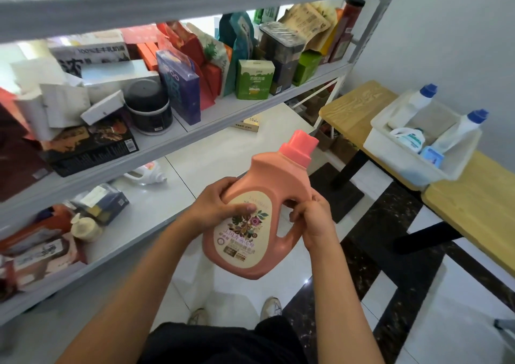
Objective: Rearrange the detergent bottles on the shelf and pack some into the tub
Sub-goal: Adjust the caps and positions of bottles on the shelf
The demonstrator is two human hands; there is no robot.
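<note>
Both hands point(220, 207) holding pink detergent bottle point(259, 213), cluttered shelf point(172, 141) left — tub point(418, 163) right

This looks like a small stockroom or shop storeroom: a grey metal shelf rack point(195, 129) crowded with packaged goods, boxes, pouches and tins. Right of the rack, against a plain white wall, stands a wooden bench table point(354, 113) bearing a white tub point(390, 152) of detergent bottles; the floor is glossy tile
</note>
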